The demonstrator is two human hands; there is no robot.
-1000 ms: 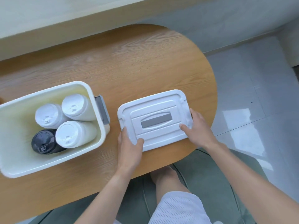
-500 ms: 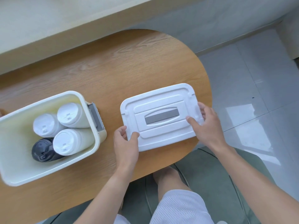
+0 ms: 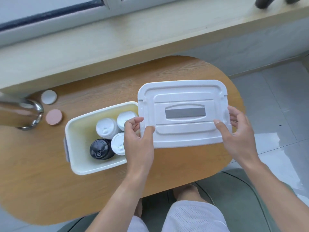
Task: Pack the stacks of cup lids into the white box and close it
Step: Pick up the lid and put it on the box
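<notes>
- Head view, the box: the white box [image 3: 76,166] sits open on the wooden table [image 3: 33,173], left of the person. Inside it stand three stacks of white cup lids [image 3: 105,128] and one stack of black lids [image 3: 99,149], all grouped toward the right half; the left half of the box is bare.
- Head view, the cover: the box lid [image 3: 182,113] is off the box, held roughly level just to its right, its left edge overlapping the box's right rim. Its grey handle strip [image 3: 185,112] faces up.
- Head view, the hands: the left hand [image 3: 139,139] pinches the cover's near left corner, thumb on top and fingers curled under. The right hand [image 3: 237,136] grips the right end the same way. Both are closed on the cover, holding nothing else.
- Head view, the step: packing looks finished, so closing is what remains. To do it well, carry the cover left until its corners line up with the box's corners, keep it flat, and lower it evenly so no stack catches the rim. Then press down at both ends near the grey side latch [image 3: 66,149].
- Head view, aside: two small round caps [image 3: 53,117] and a shiny metal object [image 3: 25,114] lie well clear at far left.
</notes>
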